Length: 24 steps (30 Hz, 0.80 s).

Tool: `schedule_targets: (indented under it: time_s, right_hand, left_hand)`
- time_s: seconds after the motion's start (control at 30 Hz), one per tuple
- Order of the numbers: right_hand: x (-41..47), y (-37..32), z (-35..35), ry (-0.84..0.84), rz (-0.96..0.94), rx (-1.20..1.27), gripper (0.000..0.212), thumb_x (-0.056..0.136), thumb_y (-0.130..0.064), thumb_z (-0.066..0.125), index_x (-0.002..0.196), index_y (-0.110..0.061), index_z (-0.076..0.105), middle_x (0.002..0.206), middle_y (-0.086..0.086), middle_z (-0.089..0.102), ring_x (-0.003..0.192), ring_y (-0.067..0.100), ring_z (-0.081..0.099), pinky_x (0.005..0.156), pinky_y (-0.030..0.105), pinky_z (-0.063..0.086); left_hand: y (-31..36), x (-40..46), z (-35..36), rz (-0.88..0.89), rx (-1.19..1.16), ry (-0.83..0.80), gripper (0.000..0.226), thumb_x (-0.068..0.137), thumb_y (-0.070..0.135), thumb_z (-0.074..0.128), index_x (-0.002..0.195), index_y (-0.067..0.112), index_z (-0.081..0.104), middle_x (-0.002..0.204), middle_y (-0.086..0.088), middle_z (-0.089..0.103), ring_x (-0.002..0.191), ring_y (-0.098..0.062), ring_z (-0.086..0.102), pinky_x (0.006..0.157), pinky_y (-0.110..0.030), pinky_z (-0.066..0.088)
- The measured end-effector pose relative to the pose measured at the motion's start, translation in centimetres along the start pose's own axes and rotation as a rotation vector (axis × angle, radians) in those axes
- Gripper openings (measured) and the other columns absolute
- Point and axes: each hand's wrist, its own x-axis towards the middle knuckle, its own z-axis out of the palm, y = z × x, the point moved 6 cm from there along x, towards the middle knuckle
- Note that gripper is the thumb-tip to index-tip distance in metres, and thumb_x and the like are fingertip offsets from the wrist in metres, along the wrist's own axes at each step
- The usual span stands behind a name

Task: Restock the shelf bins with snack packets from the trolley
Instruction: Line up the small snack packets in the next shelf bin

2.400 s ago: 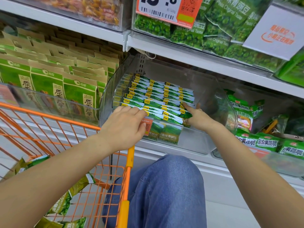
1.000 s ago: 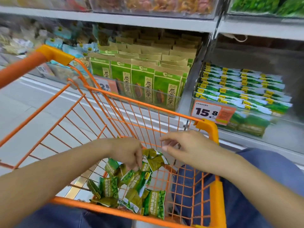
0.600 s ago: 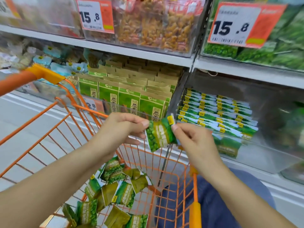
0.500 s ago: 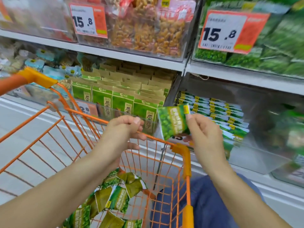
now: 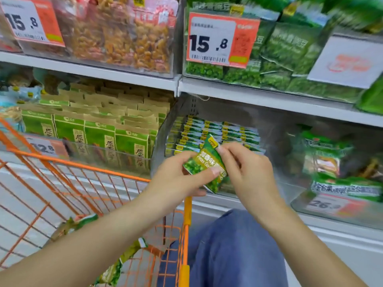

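Bright, even overhead store light; shadows faint. Motion blur heaviest at right: green packs (image 5: 342, 187) and the price tag (image 5: 335, 205) under them smeared. Clear bin front (image 5: 290, 189) shows soft glare. Shelf edge (image 5: 269, 98) bows from wide-angle distortion. Hands (image 5: 209, 175) fairly sharp.

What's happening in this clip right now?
A person restocking holds one green snack packet in both hands: the left hand grips its lower part, the right hand pinches its top corner. It is in front of the clear shelf bin of matching packets, not yet in. More packets lie in the orange trolley.
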Motion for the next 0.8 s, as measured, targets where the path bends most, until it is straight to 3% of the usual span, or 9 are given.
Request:
schedule_targets:
  time_s: [0.07,0.13,0.2,0.3,0.37,0.47,0.53,0.73,0.8]
  right_hand:
    - [0.0,1.1,-0.7,-0.025,0.019,0.016,0.031,0.089,-0.043,0.047,0.085,-0.021,0.068,0.070,-0.005,0.064,0.056,0.015,0.049,0.058,0.036,0.044]
    - [0.2,2.8,-1.1,-0.173,0.170,0.216,0.025,0.088,-0.040,0.052,0.084,-0.021,0.068,0.076,-0.005,0.065,0.063,0.009,0.053,0.063,0.034,0.049]
    - [0.4,4.6,-1.9,-0.277,0.294,0.394,0.015,0.087,-0.032,0.059,0.083,-0.022,0.070,0.082,-0.005,0.069,0.072,0.009,0.060,0.064,0.035,0.054]
    - [1.5,6.5,-5.6,-0.096,0.194,0.108,0.009,0.085,-0.024,0.064,0.084,-0.029,0.071,0.082,-0.012,0.069,0.076,0.009,0.062,0.070,0.031,0.050]
    - [2.2,7.2,-7.7,0.034,0.108,-0.233,0.012,0.088,-0.018,0.064,0.093,-0.019,0.074,0.087,-0.001,0.069,0.081,0.020,0.062,0.073,0.031,0.044]
    - [3.2,9.9,-7.0,-0.105,0.186,-0.516,0.018,0.091,-0.019,0.060,0.102,-0.016,0.074,0.096,0.010,0.068,0.091,0.033,0.061,0.073,0.033,0.042]
    - [3.2,12.2,-4.6,-0.265,0.252,-0.603,0.020,0.092,-0.021,0.058,0.103,-0.016,0.074,0.101,0.013,0.068,0.095,0.036,0.061,0.076,0.035,0.045]
    - [3.4,17.2,-0.5,-0.442,0.420,-0.680,0.019,0.091,-0.018,0.056,0.084,-0.009,0.071,0.088,0.016,0.068,0.090,0.037,0.064,0.066,0.032,0.044]
    - [3.7,17.2,-0.8,-0.458,0.433,-0.704,0.016,0.090,-0.016,0.058,0.090,-0.012,0.074,0.094,0.015,0.070,0.091,0.035,0.063,0.067,0.031,0.043]
  left_hand:
    - [-0.2,0.9,1.2,0.012,0.022,-0.027,0.016,0.082,0.014,0.072,0.097,0.013,0.068,0.083,-0.001,0.070,0.067,-0.005,0.065,0.067,-0.028,0.060]
    - [-0.4,2.0,2.1,0.056,0.053,-0.059,0.020,0.081,0.016,0.075,0.099,0.012,0.069,0.091,-0.005,0.072,0.073,-0.007,0.067,0.068,-0.029,0.060]
    - [-0.5,3.3,2.6,0.185,0.183,-0.055,0.029,0.078,0.033,0.074,0.103,0.017,0.070,0.094,-0.002,0.073,0.082,-0.012,0.068,0.076,-0.036,0.058]
    - [-1.2,5.0,3.0,0.534,0.975,0.049,0.055,0.087,0.056,0.044,0.128,0.022,0.057,0.126,-0.001,0.062,0.120,-0.021,0.055,0.104,-0.041,0.041]
    - [-2.7,5.9,2.6,0.587,1.295,0.070,0.068,0.091,0.060,0.025,0.140,0.018,0.046,0.142,-0.006,0.050,0.135,-0.028,0.040,0.114,-0.044,0.025]
    - [-5.5,7.3,1.4,0.386,1.336,-0.024,0.089,0.081,0.070,0.001,0.150,0.020,0.027,0.155,-0.002,0.030,0.145,-0.022,0.020,0.118,-0.038,0.008]
    - [-6.0,7.5,1.4,0.372,1.347,-0.036,0.093,0.077,0.071,-0.005,0.151,0.022,0.022,0.157,0.001,0.025,0.146,-0.019,0.014,0.118,-0.036,0.003]
    - [-5.8,7.1,1.4,0.398,1.359,-0.034,0.089,0.080,0.069,-0.003,0.150,0.022,0.024,0.154,0.002,0.030,0.144,-0.018,0.019,0.118,-0.036,0.006]
    - [-5.8,7.1,1.4,0.408,1.352,-0.036,0.087,0.081,0.068,-0.001,0.149,0.021,0.028,0.152,0.002,0.034,0.142,-0.018,0.023,0.118,-0.036,0.008]
